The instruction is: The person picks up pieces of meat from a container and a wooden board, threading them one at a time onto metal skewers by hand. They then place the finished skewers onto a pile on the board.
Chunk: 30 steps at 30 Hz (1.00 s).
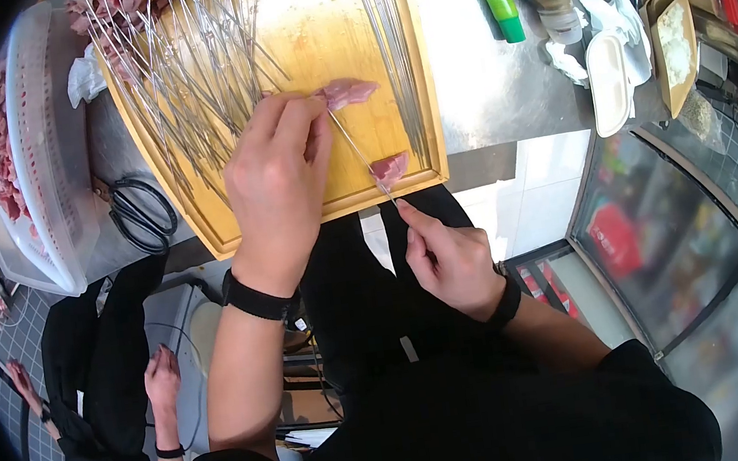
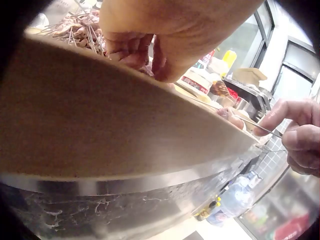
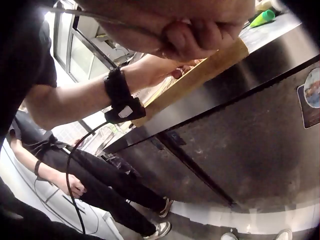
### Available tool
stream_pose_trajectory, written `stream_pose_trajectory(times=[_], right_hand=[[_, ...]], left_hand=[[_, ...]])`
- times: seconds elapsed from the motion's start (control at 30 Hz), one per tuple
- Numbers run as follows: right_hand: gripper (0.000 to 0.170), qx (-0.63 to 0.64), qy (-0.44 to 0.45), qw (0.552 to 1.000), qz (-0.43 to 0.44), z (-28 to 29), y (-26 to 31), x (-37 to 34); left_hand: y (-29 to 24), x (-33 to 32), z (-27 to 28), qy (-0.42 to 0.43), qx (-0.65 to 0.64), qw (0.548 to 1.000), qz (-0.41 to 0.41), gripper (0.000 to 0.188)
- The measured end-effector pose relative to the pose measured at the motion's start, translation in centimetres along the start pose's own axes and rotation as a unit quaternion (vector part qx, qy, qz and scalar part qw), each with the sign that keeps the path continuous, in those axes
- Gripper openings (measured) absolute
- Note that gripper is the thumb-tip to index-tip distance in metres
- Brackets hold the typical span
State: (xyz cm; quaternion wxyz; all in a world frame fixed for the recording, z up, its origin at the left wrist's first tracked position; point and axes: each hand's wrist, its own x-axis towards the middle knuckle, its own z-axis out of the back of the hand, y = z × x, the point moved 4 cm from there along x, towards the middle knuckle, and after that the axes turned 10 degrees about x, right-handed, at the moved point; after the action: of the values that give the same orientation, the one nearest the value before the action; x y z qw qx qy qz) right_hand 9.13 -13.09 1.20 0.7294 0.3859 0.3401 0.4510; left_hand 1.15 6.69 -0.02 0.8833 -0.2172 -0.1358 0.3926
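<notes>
Skewer [image 1: 350,140]: slanting across the middle of the head frame, above a wooden tray [image 1: 314,7], and passing through a lower meat piece [image 1: 391,169] near the bottom rim. With the left hand [image 1: 277,173], at centre: pinching an upper meat piece [image 1: 352,93] at the far end of the skewer, with bent fingers. With the right hand [image 1: 454,264], just below the tray: gripping the near end between thumb and forefinger. Seeing also many loose skewers [image 1: 170,89] in the upper left.
</notes>
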Motion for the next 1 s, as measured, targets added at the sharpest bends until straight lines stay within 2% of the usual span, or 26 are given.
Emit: stream_pose_trajectory(times=[0.37, 0.43, 0.7, 1.0], right_hand=[[0.041, -0.033, -0.007, 0.998, 0.049, -0.4, -0.4, 0.7], [0.041, -0.039, -0.005, 0.998, 0.05, -0.4, -0.4, 1.0], [0.039, -0.056, 0.021, 0.998, 0.038, -0.4, -0.1, 2.3], [0.035, -0.076, -0.028, 0.995, 0.063, -0.6, 0.5, 4.4]], left_hand=[[-0.1, 0.2, 0.0, -0.01, -0.019, 1.0, 0.005, 0.015], [-0.2, 0.3, 0.2, -0.006, -0.032, 0.999, 0.028, 0.011], [-0.2, 0.3, 0.1, -0.018, -0.035, 0.999, 0.031, 0.01], [-0.2, -0.2, 0.2, -0.014, -0.056, 0.997, 0.047, 0.01]])
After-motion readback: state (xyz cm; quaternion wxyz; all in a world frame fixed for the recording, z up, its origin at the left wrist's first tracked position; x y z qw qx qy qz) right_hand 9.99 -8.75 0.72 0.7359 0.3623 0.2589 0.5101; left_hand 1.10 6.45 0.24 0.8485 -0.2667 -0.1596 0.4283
